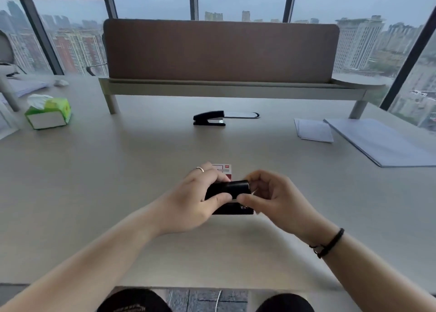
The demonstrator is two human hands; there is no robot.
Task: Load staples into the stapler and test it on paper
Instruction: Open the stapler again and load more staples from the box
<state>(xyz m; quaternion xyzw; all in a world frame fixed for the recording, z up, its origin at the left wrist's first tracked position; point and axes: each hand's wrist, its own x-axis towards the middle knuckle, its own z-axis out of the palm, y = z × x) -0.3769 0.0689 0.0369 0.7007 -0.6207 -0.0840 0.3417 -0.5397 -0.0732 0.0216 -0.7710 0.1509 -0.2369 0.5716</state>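
A black stapler (238,186) is held just above the desk near its front middle. My left hand (188,201) grips the stapler's left half, thumb on its near side. My right hand (273,198) pinches the stapler's right end with thumb and fingers. Behind my left hand's fingers lies a small white and red staple box (224,169), partly hidden. A second black stapler (210,118) rests farther back at the desk's middle. White paper sheets (315,131) lie at the right.
A thicker stack of paper (382,142) lies at the far right. A green tissue pack (48,113) stands at the left. A brown divider panel on a raised shelf (231,87) runs across the back. The beige desk (94,182) ends close to my knees.
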